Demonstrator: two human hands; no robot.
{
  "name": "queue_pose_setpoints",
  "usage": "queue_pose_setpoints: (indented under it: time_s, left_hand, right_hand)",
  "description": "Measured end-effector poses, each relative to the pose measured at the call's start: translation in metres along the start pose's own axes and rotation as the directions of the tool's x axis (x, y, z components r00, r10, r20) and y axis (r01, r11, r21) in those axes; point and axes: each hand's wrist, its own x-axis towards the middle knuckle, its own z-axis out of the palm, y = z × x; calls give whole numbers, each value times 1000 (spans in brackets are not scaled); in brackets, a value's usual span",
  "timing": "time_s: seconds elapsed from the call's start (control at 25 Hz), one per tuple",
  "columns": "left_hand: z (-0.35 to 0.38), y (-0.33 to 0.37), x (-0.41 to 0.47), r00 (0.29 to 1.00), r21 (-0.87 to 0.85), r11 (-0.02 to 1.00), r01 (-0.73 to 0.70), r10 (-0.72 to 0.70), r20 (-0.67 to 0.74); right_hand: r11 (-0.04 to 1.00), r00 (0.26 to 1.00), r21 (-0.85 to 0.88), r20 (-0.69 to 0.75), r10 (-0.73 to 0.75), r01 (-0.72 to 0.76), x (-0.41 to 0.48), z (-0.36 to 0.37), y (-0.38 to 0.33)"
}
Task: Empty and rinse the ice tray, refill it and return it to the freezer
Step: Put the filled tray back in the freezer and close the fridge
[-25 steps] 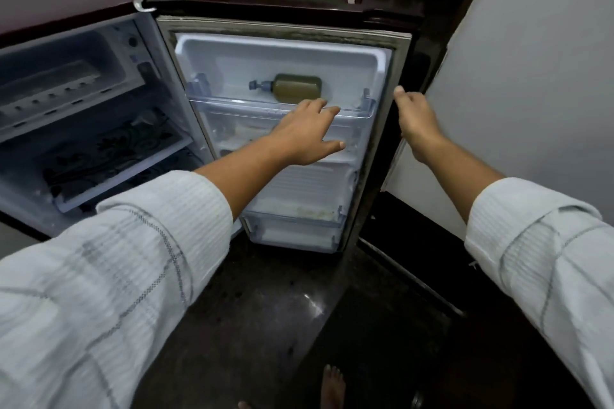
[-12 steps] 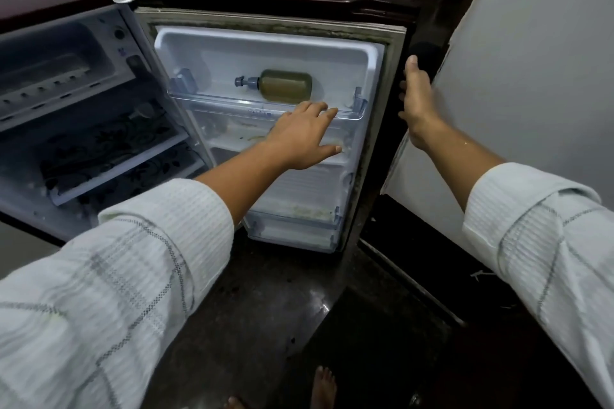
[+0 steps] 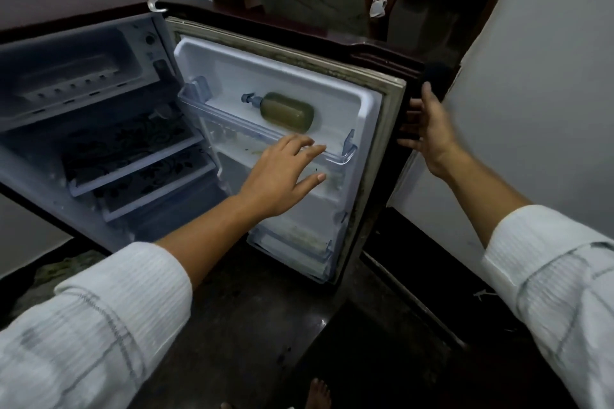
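Straight-fingered left hand [image 3: 282, 176] by door shelf [image 3: 345, 151]; right hand [image 3: 428, 133] at door edge [image 3: 390, 149].

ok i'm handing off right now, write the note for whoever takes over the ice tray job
Left hand: open, empty, fingers spread at the top door shelf inside the open fridge door; contact unclear.
Right hand: open, empty, fingers at the door's outer edge.
Things: the freezer compartment is at the fridge's top left. A pale slotted piece lies in it; I cannot tell if that is the tray. A greenish bottle lies on its side on the door shelf.
Done: cannot tell.
Left: check the freezer. If a filled tray is there, shut the door; otherwise empty, rinse, refill and return it.
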Motion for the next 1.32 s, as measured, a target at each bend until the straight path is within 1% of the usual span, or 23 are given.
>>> queue_pose_setpoints:
  time_s: [0.08, 0.16, 0.28, 0.36, 0.44, 0.52, 0.6, 0.68, 0.72, 0.76, 0.88, 1.0, 1.16, 1.32]
  left_hand:
    - [-3, 1, -19, 997, -50, 998, 44, -47, -64]
    - [-11, 5, -33, 979, -109, 991, 78, -97, -179]
    - [-35, 19, -41, 931, -177, 983, 47, -107, -348]
    - [-54, 32, -42, 906, -187, 982, -6, -74, -416]
    - [-71, 44, -43, 898, -163, 985, -62, -16, -440]
    - [-82, 54, -45, 894, -116, 988, -100, 38, -447]
    - [-88, 60, -49, 900, -64, 990, -126, 87, -426]
    - [-92, 65, -55, 912, -22, 992, -128, 109, -394]
    - [-93, 66, -59, 914, -10, 993, -116, 102, -392]
    - [-95, 67, -64, 911, -7, 995, -99, 88, -403]
    - [-103, 62, -82, 891, -6, 998, -55, 47, -451]
    - [-112, 50, -106, 882, 1, 999, -35, 31, -470]
    - [-125, 27, -143, 858, -16, 1000, -11, 2, -513]
    - [-139, -1, -186, 829, -34, 997, 63, -71, -554]
  right_hand:
    - [998, 999, -56, 34, -15, 16, -10, 6, 6]
    - [995, 997, -93, 69, -19, 26, -19, 13, 9]
    - [991, 991, -112, 120, -63, 77, -35, 30, 11]
    - [982, 985, -115, 104, -138, 150, -48, 43, 16]
    - [942, 954, -155, 73, -290, 298, -59, 51, 26]
    - [860, 884, -208, 79, -460, 466, -62, 54, 35]
    - [790, 826, -243, 136, -547, 563, -67, 58, 33]
    - [732, 781, -272, 223, -584, 625, -75, 66, 27]
    - [712, 760, -269, 277, -587, 648, -80, 72, 23]
    - [715, 752, -251, 325, -573, 653, -87, 78, 21]
    - [748, 758, -238, 428, -492, 620, -102, 97, 17]
    - [733, 747, -272, 484, -456, 623, -114, 118, 17]
    - [695, 706, -295, 565, -427, 656, -135, 154, 15]
    - [659, 688, -339, 616, -384, 672, -157, 204, 19]
